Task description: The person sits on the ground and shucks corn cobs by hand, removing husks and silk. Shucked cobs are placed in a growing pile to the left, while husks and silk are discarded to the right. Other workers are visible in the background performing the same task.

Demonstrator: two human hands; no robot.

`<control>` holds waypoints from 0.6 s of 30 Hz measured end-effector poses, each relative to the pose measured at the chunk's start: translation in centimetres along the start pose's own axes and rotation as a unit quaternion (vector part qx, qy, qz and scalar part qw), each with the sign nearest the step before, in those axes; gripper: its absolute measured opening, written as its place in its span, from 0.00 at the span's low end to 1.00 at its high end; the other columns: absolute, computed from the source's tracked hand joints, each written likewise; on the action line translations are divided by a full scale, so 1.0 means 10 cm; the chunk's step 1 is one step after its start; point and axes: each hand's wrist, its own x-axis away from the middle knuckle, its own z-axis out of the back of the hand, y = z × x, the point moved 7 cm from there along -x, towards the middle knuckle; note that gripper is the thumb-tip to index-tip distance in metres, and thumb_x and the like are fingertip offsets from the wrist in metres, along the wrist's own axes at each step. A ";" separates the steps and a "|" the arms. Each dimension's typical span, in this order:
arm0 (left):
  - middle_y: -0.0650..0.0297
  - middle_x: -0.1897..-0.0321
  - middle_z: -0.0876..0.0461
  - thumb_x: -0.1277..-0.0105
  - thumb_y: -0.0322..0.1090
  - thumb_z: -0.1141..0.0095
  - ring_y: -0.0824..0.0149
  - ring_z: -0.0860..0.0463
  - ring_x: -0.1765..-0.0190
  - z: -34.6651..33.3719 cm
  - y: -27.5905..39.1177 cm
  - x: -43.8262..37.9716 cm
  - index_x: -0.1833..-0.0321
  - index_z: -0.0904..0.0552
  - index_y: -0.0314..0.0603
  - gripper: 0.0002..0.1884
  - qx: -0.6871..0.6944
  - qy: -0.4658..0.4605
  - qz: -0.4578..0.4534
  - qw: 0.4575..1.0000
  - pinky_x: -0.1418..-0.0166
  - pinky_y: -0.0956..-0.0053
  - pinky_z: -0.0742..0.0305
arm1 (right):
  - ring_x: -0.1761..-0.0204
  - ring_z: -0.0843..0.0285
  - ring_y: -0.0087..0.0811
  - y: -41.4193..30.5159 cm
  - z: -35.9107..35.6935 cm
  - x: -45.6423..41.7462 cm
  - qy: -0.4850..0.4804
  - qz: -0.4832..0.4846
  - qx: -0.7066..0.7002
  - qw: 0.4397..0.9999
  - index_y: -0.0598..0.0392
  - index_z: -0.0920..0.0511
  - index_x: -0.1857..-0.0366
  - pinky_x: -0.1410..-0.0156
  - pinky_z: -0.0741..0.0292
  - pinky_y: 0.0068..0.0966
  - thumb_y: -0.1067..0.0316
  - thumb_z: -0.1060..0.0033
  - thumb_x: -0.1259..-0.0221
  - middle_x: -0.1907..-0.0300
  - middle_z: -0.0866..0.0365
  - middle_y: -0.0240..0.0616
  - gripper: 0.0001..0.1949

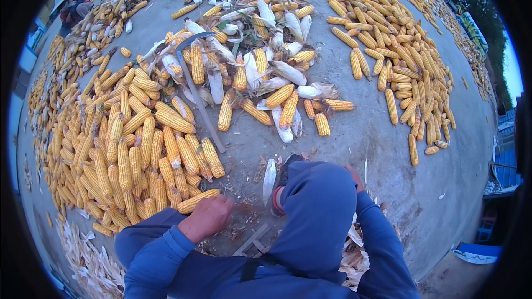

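Observation:
My left hand (213, 216) rests over my left knee, its fingers curled, close beside an ear of corn (198, 201) at the near edge of a heap of husked ears (124, 149). Whether anything is inside the fingers is hidden. At the outer side of my right knee, my right hand (354, 177) is mostly covered by the trouser leg. A sickle (199, 99) with a curved dark blade and long handle lies across the corn ahead. Around it are ears partly in white husks (286, 72). A single pale husk (269, 180) lies by my shoe.
Another long pile of husked corn (407, 62) curves along the right on the concrete floor (332, 149). Stripped husks (89, 253) lie at the lower left and beside my right thigh. A person in a light hat (72, 6) is at the far upper left.

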 end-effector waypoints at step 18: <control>0.55 0.69 0.23 0.44 0.34 0.36 0.52 0.17 0.65 0.13 0.02 -0.28 0.59 0.22 0.38 0.13 0.064 -0.039 -0.005 0.997 0.62 0.59 0.21 | 0.47 0.17 0.47 -0.78 -1.93 -2.08 -0.014 -0.073 -0.083 0.994 0.71 0.31 0.39 0.43 0.22 0.36 0.56 0.22 0.52 0.46 0.19 0.57 0.39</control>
